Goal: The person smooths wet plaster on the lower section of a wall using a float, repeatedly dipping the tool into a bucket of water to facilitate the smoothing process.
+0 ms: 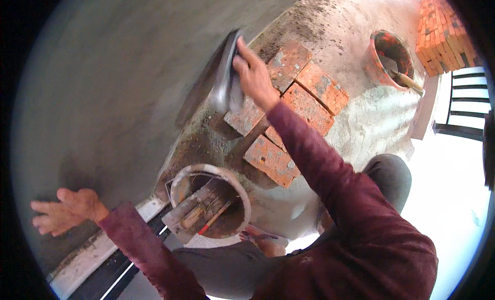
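Note:
My right hand (pixel 255 76) is closed round the grip of a metal plastering trowel (pixel 222 88), its blade blurred and set close along the grey plastered wall (pixel 118 88). Fingers spread, my left hand (pixel 69 210) is at the lower part of the wall and holds nothing; whether the palm touches the plaster I cannot tell. Between my arms stands a mortar-stained bucket (pixel 246 197). Across its mouth lie a flat-bladed tool (pixel 188 210) and a thin red-ended tool (pixel 207 228), partly inside it.
Several mortar-spotted bricks (pixel 308 108) lie under my right forearm. Farther right, an orange-red bucket (pixel 368 65) holds a wooden-handled tool (pixel 410 83). A brick stack (pixel 446 34) and dark railing (pixel 466 99) stand at the far right. Crumbs of mortar (pixel 314 21) litter the floor along the wall.

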A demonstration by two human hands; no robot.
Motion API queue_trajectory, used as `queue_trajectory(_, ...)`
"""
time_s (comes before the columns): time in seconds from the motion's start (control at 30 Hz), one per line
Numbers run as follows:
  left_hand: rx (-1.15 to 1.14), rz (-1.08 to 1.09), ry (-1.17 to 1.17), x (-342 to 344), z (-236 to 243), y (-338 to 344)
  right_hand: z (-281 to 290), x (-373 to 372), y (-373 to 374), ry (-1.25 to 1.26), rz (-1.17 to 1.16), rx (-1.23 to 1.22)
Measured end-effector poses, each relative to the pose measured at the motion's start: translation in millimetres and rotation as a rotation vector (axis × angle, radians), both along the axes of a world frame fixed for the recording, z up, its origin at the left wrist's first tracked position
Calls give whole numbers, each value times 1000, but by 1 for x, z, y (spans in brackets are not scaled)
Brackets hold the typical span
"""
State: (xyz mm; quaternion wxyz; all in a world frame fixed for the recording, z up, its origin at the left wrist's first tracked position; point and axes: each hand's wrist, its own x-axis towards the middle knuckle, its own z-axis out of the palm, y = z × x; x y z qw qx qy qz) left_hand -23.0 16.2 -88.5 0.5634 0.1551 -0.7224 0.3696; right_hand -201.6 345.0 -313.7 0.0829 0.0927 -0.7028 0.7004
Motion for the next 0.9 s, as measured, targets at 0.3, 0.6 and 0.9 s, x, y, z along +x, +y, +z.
queue_trajectory(0.3, -51, -117, -138, 32, -51, -99, 129, 75, -4, -329, 1160, 218)
queue_trajectory(0.6, 121, -525, 77, 17, 7, -4, 110, 122, -109, -366, 1577, 815)
queue_trajectory(0.9, 270, -810, 39, 29, 11, -14, 88, 147, -188, -538, 1783, 617)
